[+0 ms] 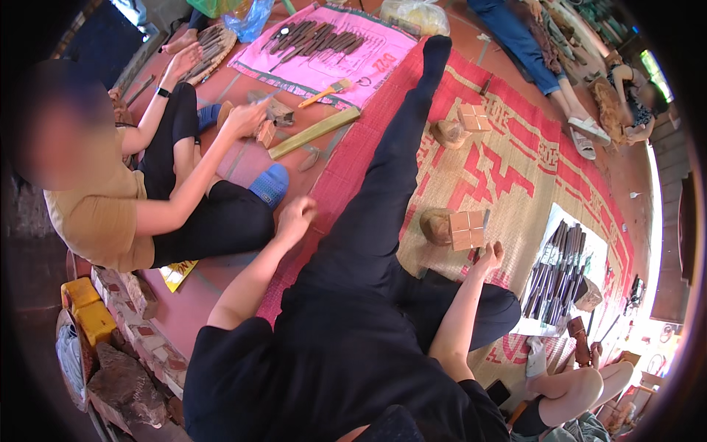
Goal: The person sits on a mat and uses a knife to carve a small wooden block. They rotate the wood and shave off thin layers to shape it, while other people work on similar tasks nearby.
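My left hand (296,221) hangs above the mat's red left edge, beside my outstretched leg. Its fingers are curled in and slightly blurred, with nothing showing in them. Near my bent knee, my right hand (490,257) is closed around a slim chisel (486,219), its grey blade pointing away from me. Just beyond that hand is a reddish wooden block (466,230) with pale crossing lines. It rests against a rounded wooden lump (436,225). Farther up the mat, a similar block (473,118) leans by another wooden lump (448,133).
Many dark chisels (556,272) lie on a white sheet at right; more tools (317,38) cover a pink cloth. A brush (324,93) and wooden strip (314,132) lie near it. At left, a seated person (110,199) handles a block. Other people's legs (582,387) are at right.
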`<state>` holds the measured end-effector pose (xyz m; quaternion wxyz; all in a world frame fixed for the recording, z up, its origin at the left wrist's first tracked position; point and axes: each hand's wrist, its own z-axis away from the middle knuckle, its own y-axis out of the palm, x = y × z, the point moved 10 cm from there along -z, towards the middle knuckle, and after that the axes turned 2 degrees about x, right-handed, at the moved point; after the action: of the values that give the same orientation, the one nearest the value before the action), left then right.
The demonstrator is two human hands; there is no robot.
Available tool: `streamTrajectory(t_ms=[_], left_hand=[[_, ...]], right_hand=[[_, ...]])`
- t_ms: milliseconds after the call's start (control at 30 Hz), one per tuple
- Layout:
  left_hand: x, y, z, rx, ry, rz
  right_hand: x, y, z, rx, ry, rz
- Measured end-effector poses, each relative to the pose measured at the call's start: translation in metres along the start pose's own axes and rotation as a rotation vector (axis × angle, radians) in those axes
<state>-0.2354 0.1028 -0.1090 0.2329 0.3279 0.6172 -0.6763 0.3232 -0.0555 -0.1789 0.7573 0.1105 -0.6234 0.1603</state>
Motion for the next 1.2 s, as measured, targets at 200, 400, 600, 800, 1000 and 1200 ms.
streamTrajectory(t_ms=[200, 400, 600, 800, 1000, 1200], left_hand=[[-0.012, -0.010, -0.094, -0.218, -0.134, -0.358], [0.048, 0.011, -0.126, -0.141, -0.396, -0.547], [0.063, 0.001, -0.129, -0.234, -0.333, -0.100], [-0.075, -0.014, -0.144, -0.241, 0.022, 0.583], [-0.273, 0.044, -0.116, 0.068, 0.267, 0.611], [-0.417, 0.114, -0.041, 0.073, 0.818, 0.480]], right_hand=[[-0.004, -0.013, -0.006, -0.009, -0.008, -0.003], [0.002, -0.022, -0.009, -0.035, -0.126, 0.046], [0.004, -0.013, -0.004, -0.021, -0.109, 0.033], [0.033, -0.007, 0.002, -0.018, -0.159, -0.033], [0.129, 0.013, 0.044, 0.070, -0.309, -0.162], [0.200, 0.052, 0.091, 0.321, -0.340, -0.210]])
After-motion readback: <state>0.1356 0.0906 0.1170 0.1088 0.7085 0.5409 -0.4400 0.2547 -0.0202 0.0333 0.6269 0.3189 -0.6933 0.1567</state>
